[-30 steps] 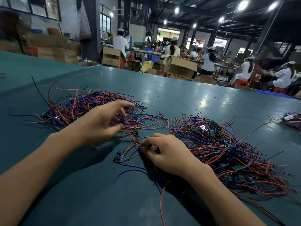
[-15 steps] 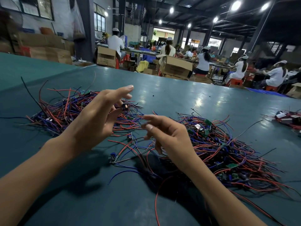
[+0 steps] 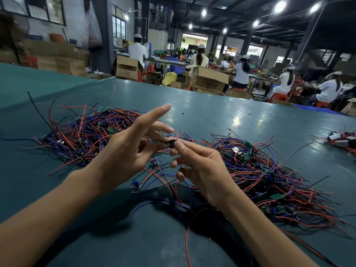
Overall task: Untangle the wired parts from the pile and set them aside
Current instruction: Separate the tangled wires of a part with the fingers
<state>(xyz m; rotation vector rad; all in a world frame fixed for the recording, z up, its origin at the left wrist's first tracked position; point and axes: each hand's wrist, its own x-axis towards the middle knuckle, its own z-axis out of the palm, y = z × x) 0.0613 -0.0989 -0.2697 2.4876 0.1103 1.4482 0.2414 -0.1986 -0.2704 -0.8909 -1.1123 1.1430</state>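
Wired part [image 3: 171,144], judged light, limp-leaded and fragile at the joints, is pinched by its small dark body in the narrow grips of left hand [image 3: 123,153] and right hand [image 3: 206,170].

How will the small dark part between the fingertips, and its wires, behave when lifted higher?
Probably very light: fingertips of the left hand and right hand alone carry the small dark part. The thin wires under the hands curve loosely, so likely floppy. They may snag on the right pile, where strands cross.
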